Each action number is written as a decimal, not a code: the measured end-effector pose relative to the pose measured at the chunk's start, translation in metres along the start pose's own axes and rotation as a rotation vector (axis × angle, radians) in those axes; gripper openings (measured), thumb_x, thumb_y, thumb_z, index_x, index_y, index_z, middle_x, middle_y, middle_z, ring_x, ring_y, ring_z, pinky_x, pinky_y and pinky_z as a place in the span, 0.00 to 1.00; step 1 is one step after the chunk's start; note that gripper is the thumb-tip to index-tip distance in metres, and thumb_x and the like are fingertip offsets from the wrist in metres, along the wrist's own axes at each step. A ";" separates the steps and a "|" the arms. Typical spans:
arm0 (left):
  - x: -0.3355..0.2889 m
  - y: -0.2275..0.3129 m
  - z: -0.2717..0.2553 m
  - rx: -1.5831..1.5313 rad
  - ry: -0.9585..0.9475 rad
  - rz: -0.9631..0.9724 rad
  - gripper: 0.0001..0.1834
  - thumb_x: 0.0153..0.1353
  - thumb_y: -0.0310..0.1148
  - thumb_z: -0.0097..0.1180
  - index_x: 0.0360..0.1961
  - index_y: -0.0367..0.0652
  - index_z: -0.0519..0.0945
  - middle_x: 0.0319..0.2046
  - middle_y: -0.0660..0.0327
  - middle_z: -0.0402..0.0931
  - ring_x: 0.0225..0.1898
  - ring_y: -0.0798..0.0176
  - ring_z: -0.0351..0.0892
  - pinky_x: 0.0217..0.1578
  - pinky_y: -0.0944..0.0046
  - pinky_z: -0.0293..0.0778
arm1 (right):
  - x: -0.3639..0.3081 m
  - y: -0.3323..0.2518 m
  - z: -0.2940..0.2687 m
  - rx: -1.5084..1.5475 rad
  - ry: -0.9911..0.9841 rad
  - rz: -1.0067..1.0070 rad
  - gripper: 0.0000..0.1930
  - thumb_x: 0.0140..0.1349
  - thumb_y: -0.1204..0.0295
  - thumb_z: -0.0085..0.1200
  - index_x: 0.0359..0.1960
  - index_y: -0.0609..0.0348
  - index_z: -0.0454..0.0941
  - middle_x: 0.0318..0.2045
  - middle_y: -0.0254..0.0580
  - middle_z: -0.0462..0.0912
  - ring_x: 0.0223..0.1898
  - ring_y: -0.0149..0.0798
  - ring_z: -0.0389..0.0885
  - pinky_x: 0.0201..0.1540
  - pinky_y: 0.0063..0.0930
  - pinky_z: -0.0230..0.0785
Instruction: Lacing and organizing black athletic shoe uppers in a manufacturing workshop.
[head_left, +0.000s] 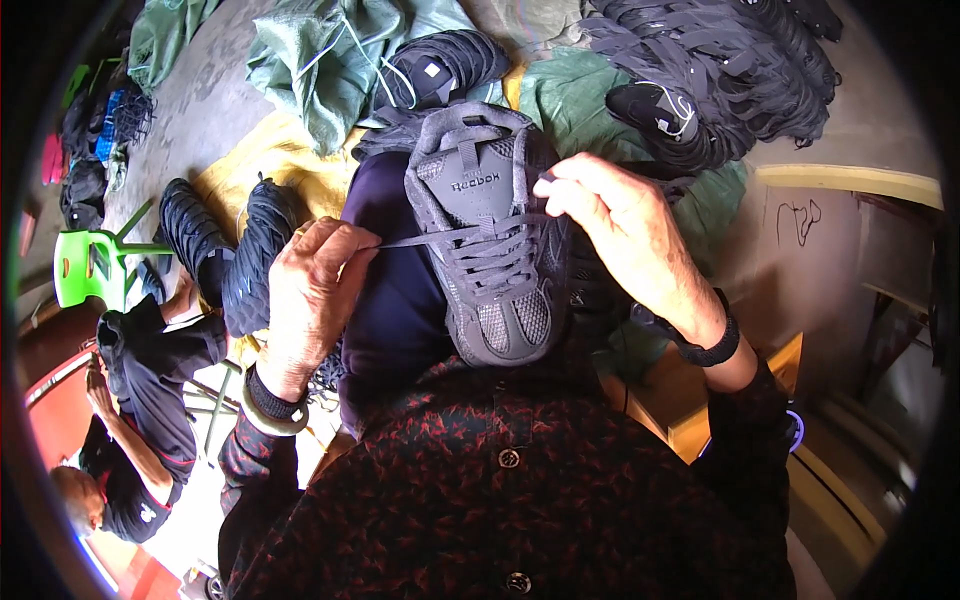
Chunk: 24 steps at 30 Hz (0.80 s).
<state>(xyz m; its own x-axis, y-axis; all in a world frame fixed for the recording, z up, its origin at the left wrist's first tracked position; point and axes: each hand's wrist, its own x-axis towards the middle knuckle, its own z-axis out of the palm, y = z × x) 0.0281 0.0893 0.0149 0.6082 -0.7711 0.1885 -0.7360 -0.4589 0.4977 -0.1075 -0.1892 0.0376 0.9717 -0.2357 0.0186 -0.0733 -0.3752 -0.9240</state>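
A dark grey sneaker (503, 330) rests on my lap, toe toward me, its tongue and collar pointing away. Its flat grey shoelace (425, 239) crosses the upper eyelets and is stretched out to the left. My left hand (312, 285) pinches that end between thumb and fingertips, beside the shoe. On the other side, my right hand (635, 225) has thumb and forefinger closed on the right-hand stretch of lace, close to the collar. Lower down, the lace lies in crossed rows over the tongue. Dark trousers (390, 310) show beneath the shoe.
Bundles of black shoe uppers (715, 65) lie ahead on green sacks (320, 70) and at left on yellow sacking (265, 160). A bright green stool (75, 268) stands at far left. Another person (140, 450) sits at lower left. Wooden edges (850, 182) border the right.
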 end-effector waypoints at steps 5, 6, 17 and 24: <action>0.002 -0.004 -0.017 -0.049 -0.157 -0.184 0.09 0.56 0.21 0.64 0.37 0.44 0.84 0.34 0.58 0.81 0.40 0.51 0.82 0.42 0.57 0.77 | -0.007 -0.010 -0.020 -0.199 -0.294 0.130 0.10 0.71 0.68 0.54 0.40 0.64 0.81 0.24 0.40 0.80 0.25 0.31 0.75 0.32 0.28 0.69; 0.006 -0.003 -0.020 -0.064 -0.114 -0.181 0.07 0.57 0.21 0.63 0.37 0.43 0.84 0.34 0.58 0.81 0.37 0.56 0.82 0.39 0.59 0.77 | -0.007 -0.012 -0.023 -0.198 -0.291 0.129 0.10 0.71 0.68 0.54 0.40 0.64 0.81 0.24 0.40 0.80 0.25 0.31 0.75 0.32 0.28 0.69; 0.068 0.054 0.008 -0.304 -0.044 0.130 0.09 0.51 0.23 0.69 0.35 0.43 0.85 0.32 0.62 0.79 0.38 0.55 0.79 0.43 0.59 0.74 | -0.012 -0.012 -0.013 -0.276 -0.099 0.087 0.08 0.67 0.67 0.56 0.34 0.57 0.83 0.21 0.46 0.79 0.21 0.45 0.80 0.27 0.36 0.69; 0.080 0.066 0.016 -0.073 -0.024 0.228 0.12 0.47 0.23 0.71 0.35 0.44 0.85 0.28 0.63 0.74 0.32 0.59 0.74 0.37 0.60 0.70 | -0.007 -0.005 -0.011 -0.361 -0.040 -0.030 0.07 0.64 0.69 0.57 0.28 0.56 0.78 0.18 0.42 0.74 0.20 0.44 0.77 0.25 0.36 0.67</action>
<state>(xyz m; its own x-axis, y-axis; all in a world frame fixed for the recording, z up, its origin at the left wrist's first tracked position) 0.0230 -0.0096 0.0489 0.4212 -0.8615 0.2835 -0.8294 -0.2394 0.5047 -0.1160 -0.1952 0.0462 0.9820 -0.1875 0.0219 -0.1126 -0.6750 -0.7291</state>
